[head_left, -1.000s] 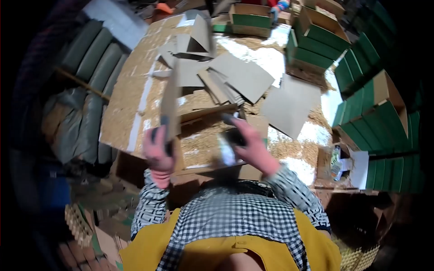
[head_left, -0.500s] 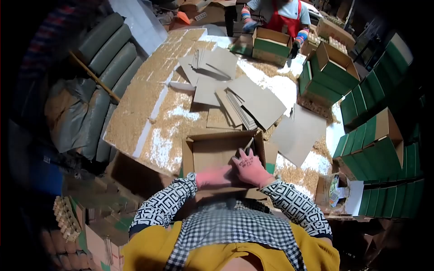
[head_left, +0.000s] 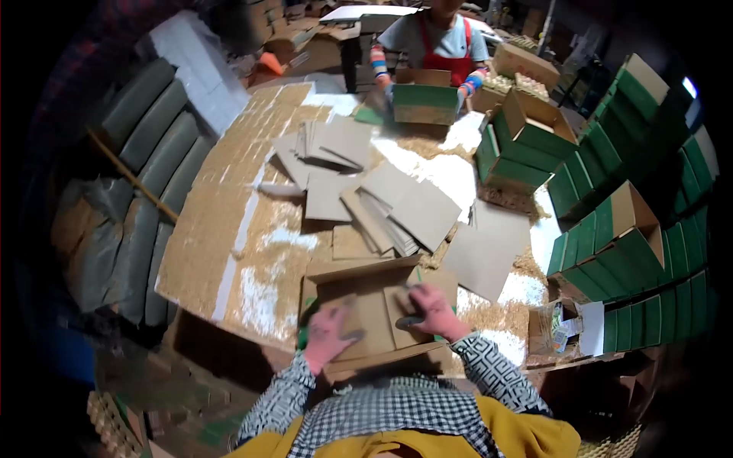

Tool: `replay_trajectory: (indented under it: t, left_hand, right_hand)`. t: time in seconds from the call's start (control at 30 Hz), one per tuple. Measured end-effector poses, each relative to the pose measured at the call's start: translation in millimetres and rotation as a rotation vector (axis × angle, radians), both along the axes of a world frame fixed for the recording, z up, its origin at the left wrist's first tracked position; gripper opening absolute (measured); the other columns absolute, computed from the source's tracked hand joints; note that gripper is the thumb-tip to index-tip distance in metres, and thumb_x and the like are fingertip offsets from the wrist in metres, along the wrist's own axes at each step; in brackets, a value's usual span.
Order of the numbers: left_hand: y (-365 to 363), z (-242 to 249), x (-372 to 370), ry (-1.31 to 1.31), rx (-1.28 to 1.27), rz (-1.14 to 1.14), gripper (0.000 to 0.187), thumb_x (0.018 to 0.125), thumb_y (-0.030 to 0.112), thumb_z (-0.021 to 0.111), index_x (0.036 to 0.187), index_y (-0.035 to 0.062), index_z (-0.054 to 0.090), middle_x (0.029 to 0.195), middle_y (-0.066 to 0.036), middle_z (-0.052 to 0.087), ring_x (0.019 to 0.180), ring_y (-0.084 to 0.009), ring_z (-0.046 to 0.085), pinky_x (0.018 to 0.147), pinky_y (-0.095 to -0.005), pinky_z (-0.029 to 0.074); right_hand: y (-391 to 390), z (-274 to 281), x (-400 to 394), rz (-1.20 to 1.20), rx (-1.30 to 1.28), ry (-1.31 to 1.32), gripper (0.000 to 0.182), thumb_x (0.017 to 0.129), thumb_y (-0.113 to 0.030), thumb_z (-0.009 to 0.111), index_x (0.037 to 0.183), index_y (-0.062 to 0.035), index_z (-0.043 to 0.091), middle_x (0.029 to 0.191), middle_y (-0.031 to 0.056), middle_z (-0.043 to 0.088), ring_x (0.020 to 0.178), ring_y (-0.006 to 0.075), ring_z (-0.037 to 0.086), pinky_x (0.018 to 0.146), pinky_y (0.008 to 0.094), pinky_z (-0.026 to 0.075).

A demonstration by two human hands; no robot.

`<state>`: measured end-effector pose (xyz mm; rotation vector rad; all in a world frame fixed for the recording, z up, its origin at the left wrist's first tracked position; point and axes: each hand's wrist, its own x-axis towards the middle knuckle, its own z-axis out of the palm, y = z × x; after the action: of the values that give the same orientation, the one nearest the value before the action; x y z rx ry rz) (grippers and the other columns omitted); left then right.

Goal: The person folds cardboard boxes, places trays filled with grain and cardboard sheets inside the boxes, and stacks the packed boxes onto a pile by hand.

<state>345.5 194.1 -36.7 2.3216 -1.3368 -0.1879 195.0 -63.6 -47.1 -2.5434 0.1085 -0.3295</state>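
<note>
An open cardboard box [head_left: 353, 279] with green on its outside sits at the near edge of the table, right in front of me. Flat brown cardboard [head_left: 374, 319] lies in its bottom, with a raised edge running across toward the right. My left hand [head_left: 328, 334], in a pink glove with dark fingertips, rests inside the box's left part, fingers spread. At the right side of the box, my right hand [head_left: 432, 311] in a matching glove has its thumb and fingers apart over the cardboard. Neither hand is wrapped round anything.
Loose grey cardboard sheets [head_left: 427, 210] lie in piles beyond the box, over sawdust-like bits. Across the table a person [head_left: 439, 46] holds a green box [head_left: 424, 105]. Stacked green boxes [head_left: 527, 137] stand at the right; grey sacks [head_left: 153, 130] line the left.
My hands have come apart: the left moved from the box's right side to its left, and the right opened out. The other person's box has shifted and turned. The view has tilted upward.
</note>
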Motion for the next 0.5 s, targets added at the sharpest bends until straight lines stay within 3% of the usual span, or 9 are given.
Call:
replay_trajectory:
  t: [0.07,0.1,0.13,0.2,0.33,0.37,0.4,0.43,0.5]
  left_hand:
    - [11.9,-35.6,-1.6,0.093,-0.137,0.599,0.088,0.066,0.033,0.079,0.135,-0.0016,0.037,0.115,-0.024,0.054,0.109,-0.0395,0.051,0.098,-0.0447,0.039]
    - [19.9,-89.9,-4.5,0.328,-0.159,0.614,0.080,0.073,0.025,0.078,0.134,-0.0050,0.035,0.123,-0.023,0.052,0.112,-0.0336,0.053,0.098,-0.0418,0.042]
    - [19.1,-84.4,-6.3,1.205,-0.403,0.705,0.063,0.080,0.017,0.073,0.130,-0.0043,0.041,0.122,-0.018,0.056,0.109,-0.0262,0.058,0.094,-0.0347,0.047]
    - [16.3,-46.0,2.6,1.570,-0.451,0.582,0.052,0.083,0.010,0.070,0.127,-0.0037,0.047,0.111,-0.012,0.061,0.099,-0.0194,0.062,0.087,-0.0282,0.050]
    - [-38.0,-4.6,4.6,0.778,-0.118,0.014,0.035,0.094,0.019,0.056,0.124,-0.0016,0.054,0.111,-0.007,0.063,0.100,-0.0153,0.060,0.087,-0.0279,0.050]
    - [-76.4,4.6,-5.8,1.065,-0.313,0.093,0.037,0.095,0.019,0.056,0.126,0.0002,0.053,0.116,-0.007,0.061,0.103,-0.0156,0.059,0.088,-0.0288,0.050]
    - [-128.2,22.9,-25.4,1.359,-0.505,0.181,0.038,0.095,0.019,0.055,0.129,0.0019,0.051,0.120,-0.008,0.059,0.106,-0.0159,0.058,0.089,-0.0296,0.049]
    - [-182.1,29.8,-38.0,1.620,-0.604,0.008,0.040,0.095,0.019,0.055,0.131,0.0026,0.049,0.123,-0.009,0.058,0.109,-0.0165,0.057,0.091,-0.0301,0.049]
    - [-292.5,73.9,-93.2,1.555,-0.681,-0.338,0.049,0.093,0.019,0.057,0.137,0.0027,0.042,0.131,-0.011,0.052,0.117,-0.0193,0.052,0.098,-0.0322,0.044]
  right_hand:
    - [-5.9,-13.8,-12.4,-0.564,0.199,-0.042,0.083,0.070,-0.040,0.075,0.137,-0.0072,0.039,0.130,0.0236,0.046,0.121,0.0391,0.043,0.104,0.0437,0.035]
    - [-8.0,-86.0,-18.6,-0.437,0.150,0.201,0.091,0.074,-0.041,0.071,0.145,-0.0051,0.026,0.145,0.0253,0.031,0.136,0.0388,0.027,0.111,0.0407,0.024]
    - [16.7,-94.3,-25.1,-0.477,0.355,0.418,0.094,0.079,-0.042,0.065,0.148,-0.0027,0.015,0.152,0.0238,0.019,0.141,0.0354,0.019,0.114,0.0376,0.017]
    - [26.5,-57.6,-24.3,-0.344,1.106,0.069,0.092,0.079,-0.032,0.067,0.149,-0.0035,0.013,0.152,0.0237,0.020,0.141,0.0334,0.021,0.113,0.0373,0.022]
    - [-21.8,28.7,-72.5,-0.470,1.276,-0.215,0.096,0.066,-0.014,0.078,0.145,-0.0009,0.024,0.143,0.0182,0.037,0.131,0.0273,0.037,0.106,0.0351,0.035]
    - [-51.2,61.9,-103.8,-0.490,1.366,-0.387,0.093,0.064,-0.015,0.078,0.142,0.0011,0.030,0.136,0.0151,0.044,0.123,0.0245,0.043,0.103,0.0335,0.037]
    - [-88.0,84.2,-143.8,-0.582,1.139,-0.468,0.086,0.065,-0.014,0.076,0.139,0.0021,0.036,0.132,0.0138,0.046,0.117,0.0237,0.047,0.099,0.0322,0.040]
    - [-111.8,140.8,-192.0,-0.686,1.172,-0.498,0.079,0.066,-0.016,0.074,0.136,0.0016,0.041,0.130,0.0127,0.048,0.114,0.0214,0.048,0.097,0.0308,0.041]
    - [-160.8,195.9,-293.5,-0.861,0.921,-0.669,0.070,0.073,-0.019,0.067,0.135,0.0016,0.043,0.127,0.0132,0.052,0.114,0.0214,0.050,0.100,0.0309,0.037]
